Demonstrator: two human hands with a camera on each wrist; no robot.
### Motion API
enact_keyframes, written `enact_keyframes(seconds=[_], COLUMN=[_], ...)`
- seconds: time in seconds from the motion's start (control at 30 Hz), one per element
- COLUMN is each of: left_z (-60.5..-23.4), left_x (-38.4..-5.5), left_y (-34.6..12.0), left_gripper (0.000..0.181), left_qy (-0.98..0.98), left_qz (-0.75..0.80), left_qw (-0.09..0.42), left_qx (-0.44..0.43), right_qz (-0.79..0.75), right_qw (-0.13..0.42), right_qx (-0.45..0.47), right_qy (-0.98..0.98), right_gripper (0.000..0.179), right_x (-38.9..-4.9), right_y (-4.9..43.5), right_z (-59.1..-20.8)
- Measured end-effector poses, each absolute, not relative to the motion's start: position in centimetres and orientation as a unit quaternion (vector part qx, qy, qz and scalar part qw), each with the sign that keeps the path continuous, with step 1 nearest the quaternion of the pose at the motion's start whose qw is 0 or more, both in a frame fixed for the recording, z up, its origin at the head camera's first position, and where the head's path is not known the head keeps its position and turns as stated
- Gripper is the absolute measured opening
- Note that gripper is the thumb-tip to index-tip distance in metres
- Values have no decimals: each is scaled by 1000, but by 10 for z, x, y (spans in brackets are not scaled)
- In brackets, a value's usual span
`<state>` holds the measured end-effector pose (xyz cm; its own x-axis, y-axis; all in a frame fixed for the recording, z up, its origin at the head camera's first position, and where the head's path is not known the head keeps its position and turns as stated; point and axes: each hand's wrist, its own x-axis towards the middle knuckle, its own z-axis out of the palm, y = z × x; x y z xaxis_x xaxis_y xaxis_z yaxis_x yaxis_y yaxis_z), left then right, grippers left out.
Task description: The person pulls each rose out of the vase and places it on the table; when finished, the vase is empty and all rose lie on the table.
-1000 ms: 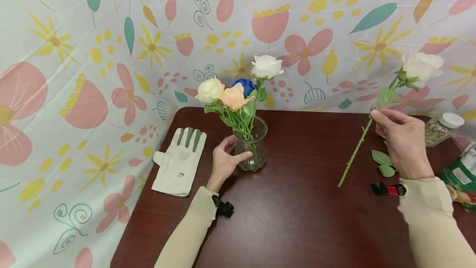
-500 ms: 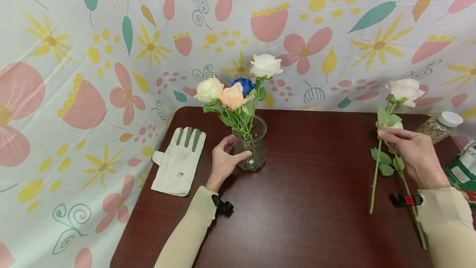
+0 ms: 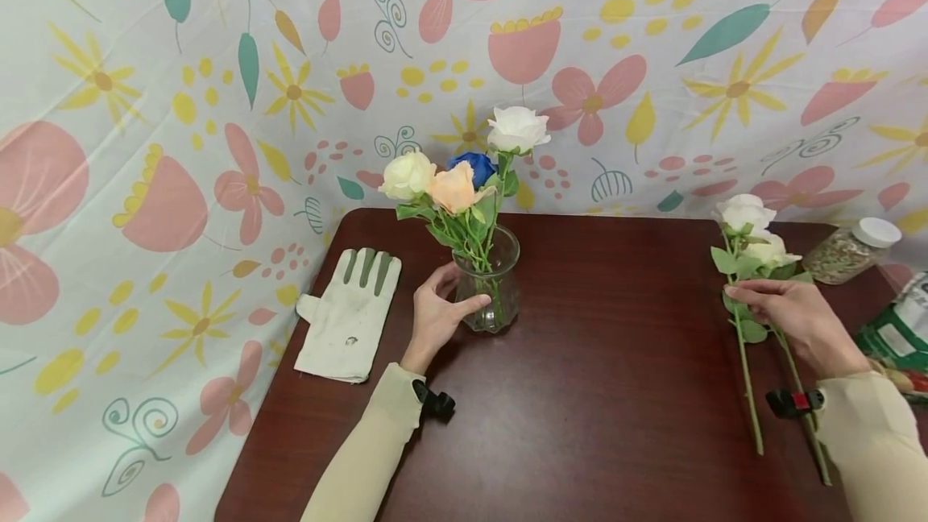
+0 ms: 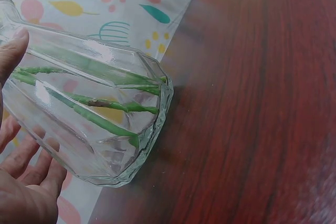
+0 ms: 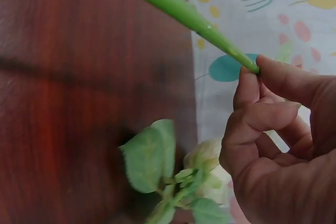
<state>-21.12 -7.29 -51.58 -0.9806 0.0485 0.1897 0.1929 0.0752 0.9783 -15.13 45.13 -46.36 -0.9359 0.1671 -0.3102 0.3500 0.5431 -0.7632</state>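
In the head view, my left hand point(image 3: 438, 312) holds the side of a clear glass vase point(image 3: 507, 296), thumb in front. The vase bears a white rose point(image 3: 519, 130), a cream rose point(image 3: 408, 176), a peach rose point(image 3: 455, 188) and a blue rose point(image 3: 476, 167); the left wrist view shows their green stems point(image 4: 100, 103) inside the glass. Over at the right, my right hand point(image 3: 808, 321) pinches the stem of another white rose point(image 3: 744, 213) between thumb and finger. Just beside it lies a cream-white rose point(image 3: 772, 253), its stem partly hidden by my hand.
A white work glove point(image 3: 351, 321) lies left of the vase on the dark wooden table point(image 3: 580, 393). At the right stand a white-lidded jar point(image 3: 850, 252) and a green packet point(image 3: 899, 337). A flower-patterned cloth point(image 3: 290, 143) hangs behind.
My right hand has lowered the white rose toward the table, its stem end swinging right and nearer me, beside the cream-white rose. My left hand stays on the vase.
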Motion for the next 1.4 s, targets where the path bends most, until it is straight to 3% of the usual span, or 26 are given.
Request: enact_keyframes(seconds=[0.17, 0.43, 0.83, 1.4], left_z=[-515, -514, -515, -519], left_x=[-210, -210, -211, -213], left_y=[-73, -73, -74, -74], left_gripper=[62, 61, 62, 62], left_qy=[-731, -730, -732, -732], left_qz=[-675, -676, -675, -674], left_qw=[51, 50, 49, 52], left_qx=[-80, -81, -81, -88], right_qz=[-439, -399, -360, -331], right_qw=[124, 173, 174, 152], right_qx=[136, 128, 125, 132], right_qy=[880, 891, 908, 922], right_gripper=[16, 54, 64, 56], right_x=[-153, -159, -158, -157], right_y=[453, 453, 453, 448], right_z=[-474, -479, -484, -489])
